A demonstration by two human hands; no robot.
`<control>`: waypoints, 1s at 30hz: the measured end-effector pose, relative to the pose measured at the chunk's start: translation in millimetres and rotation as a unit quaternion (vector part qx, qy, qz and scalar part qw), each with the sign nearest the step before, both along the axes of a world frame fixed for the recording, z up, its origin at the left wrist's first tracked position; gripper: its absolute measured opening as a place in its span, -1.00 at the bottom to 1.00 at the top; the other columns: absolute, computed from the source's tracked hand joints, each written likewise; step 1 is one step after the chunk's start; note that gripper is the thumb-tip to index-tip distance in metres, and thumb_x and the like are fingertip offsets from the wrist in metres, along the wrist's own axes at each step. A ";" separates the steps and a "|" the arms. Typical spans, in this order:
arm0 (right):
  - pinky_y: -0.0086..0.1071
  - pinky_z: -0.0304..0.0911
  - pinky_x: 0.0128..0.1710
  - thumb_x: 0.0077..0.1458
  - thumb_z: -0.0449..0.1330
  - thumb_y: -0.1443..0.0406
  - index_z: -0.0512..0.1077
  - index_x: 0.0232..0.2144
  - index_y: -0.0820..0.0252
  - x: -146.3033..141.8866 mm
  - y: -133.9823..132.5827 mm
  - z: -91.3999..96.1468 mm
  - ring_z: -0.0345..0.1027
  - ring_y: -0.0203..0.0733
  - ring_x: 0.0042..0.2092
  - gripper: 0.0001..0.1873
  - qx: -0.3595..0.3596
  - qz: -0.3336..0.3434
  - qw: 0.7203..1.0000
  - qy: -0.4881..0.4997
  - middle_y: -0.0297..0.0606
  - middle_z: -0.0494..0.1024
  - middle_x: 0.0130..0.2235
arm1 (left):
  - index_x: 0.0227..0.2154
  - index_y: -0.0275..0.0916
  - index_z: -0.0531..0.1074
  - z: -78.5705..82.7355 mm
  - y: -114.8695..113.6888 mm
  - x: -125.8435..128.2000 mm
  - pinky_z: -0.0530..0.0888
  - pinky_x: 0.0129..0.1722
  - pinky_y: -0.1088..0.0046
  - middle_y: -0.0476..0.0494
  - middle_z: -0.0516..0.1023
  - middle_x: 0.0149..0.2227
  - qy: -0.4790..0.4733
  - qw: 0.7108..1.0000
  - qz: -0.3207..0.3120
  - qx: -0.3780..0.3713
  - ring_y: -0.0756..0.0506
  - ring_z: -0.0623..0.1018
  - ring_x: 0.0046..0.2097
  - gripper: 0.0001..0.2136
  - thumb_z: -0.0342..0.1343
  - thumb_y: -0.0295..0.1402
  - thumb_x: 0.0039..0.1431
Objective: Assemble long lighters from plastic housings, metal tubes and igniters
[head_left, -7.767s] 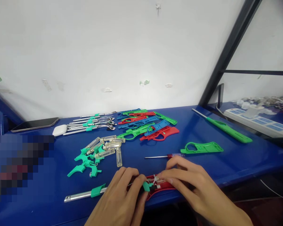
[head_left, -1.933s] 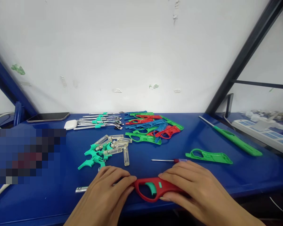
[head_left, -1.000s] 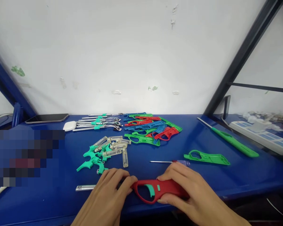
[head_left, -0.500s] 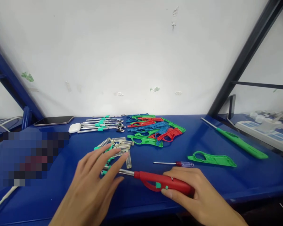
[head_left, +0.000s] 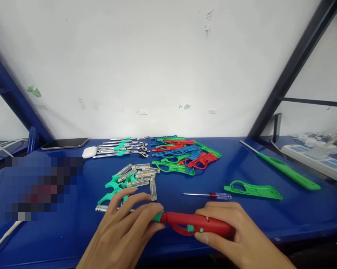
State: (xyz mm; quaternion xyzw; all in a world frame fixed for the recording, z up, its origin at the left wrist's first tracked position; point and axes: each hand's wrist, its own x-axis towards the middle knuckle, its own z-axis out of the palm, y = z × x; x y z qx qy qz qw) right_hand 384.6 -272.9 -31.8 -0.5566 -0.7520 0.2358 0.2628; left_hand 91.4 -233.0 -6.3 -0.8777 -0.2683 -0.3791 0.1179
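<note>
My right hand [head_left: 230,231] is wrapped around the red handle of a long-nosed gas lighter [head_left: 185,220], which lies nearly level above the table's front edge. A teal trigger and a small teal button show on its lower side. Thumb and fingers of my left hand [head_left: 129,228] pinch a teal collar [head_left: 158,216] at the front end of the red body. The metal barrel [head_left: 101,208] sticks out to the left behind my left fingers, partly hidden. Just beyond that hand lie teal trigger pieces [head_left: 112,186] and several clear fuel tanks [head_left: 138,183].
Metal barrels with wires [head_left: 120,147] lie in a row at the back, beside a white case [head_left: 89,152] and a phone [head_left: 64,143]. Red, blue and green handle shells [head_left: 182,151] are piled centre. Rightward are a screwdriver [head_left: 213,195], a green shell [head_left: 252,189] and a green lighter [head_left: 288,170].
My left hand has moved down and right, closing around the teal collar. That collar has slid along the barrel to the red body. My right hand keeps its hold on the lighter.
</note>
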 end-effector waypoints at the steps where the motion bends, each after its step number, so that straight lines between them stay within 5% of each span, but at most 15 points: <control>1: -0.25 0.52 -0.09 0.18 0.40 -0.05 0.70 -0.05 -0.06 0.4 0.0 -0.8 0.61 0.07 -0.07 -0.62 0.005 0.000 1.000 0.004 -0.21 0.71 -0.06 | -0.10 -0.16 0.57 0.4 0.5 -0.1 0.27 0.25 0.49 0.15 0.74 -0.13 0.000 1.000 0.000 0.001 0.00 0.61 -0.02 -0.78 0.02 -0.30 0.60; 9: -0.24 0.51 0.02 0.24 0.36 -0.06 0.69 0.02 -0.09 -7.3 -5.9 -10.2 0.60 0.06 -0.01 -0.60 0.032 -0.019 0.999 0.014 -0.19 0.71 -0.02 | 0.02 -0.18 0.61 -3.2 -1.7 -6.9 0.29 0.18 0.38 0.08 0.72 -0.17 0.062 0.997 0.032 0.029 -0.04 0.63 -0.09 -0.66 -0.10 -0.27 0.64; 18: -0.22 0.46 0.08 0.25 0.27 -0.16 0.71 -0.13 -0.13 -14.4 -7.0 3.4 0.57 0.05 0.00 -0.60 -0.044 -0.008 0.999 0.020 -0.28 0.74 -0.09 | 0.04 -0.28 0.57 -12.9 -6.3 -1.6 0.51 -0.02 0.44 -0.02 0.72 -0.22 0.018 0.999 -0.040 0.001 0.00 0.68 -0.20 -0.70 -0.10 -0.50 0.60; 24: -0.29 0.48 -0.08 0.27 0.18 -0.24 0.72 -0.28 -0.02 -22.8 -11.7 15.3 0.59 0.03 -0.10 -0.45 -0.028 0.013 0.998 0.050 -0.22 0.75 -0.17 | 0.18 -0.20 0.53 -31.8 -14.9 -10.4 0.40 0.27 0.33 0.00 0.73 0.02 0.004 1.000 -0.017 0.004 -0.06 0.66 0.07 -0.58 -0.10 -0.64 0.51; 30: -0.32 0.43 -0.16 0.27 0.23 -0.18 0.72 -0.31 0.02 -26.3 -7.7 22.8 0.59 -0.01 -0.16 -0.50 -0.031 0.025 0.998 0.050 -0.23 0.75 -0.20 | 0.11 -0.17 0.59 -23.0 -12.4 -7.6 0.40 0.26 0.42 0.05 0.75 -0.04 0.004 1.000 -0.018 0.006 -0.02 0.68 0.00 -0.59 -0.10 -0.62 0.50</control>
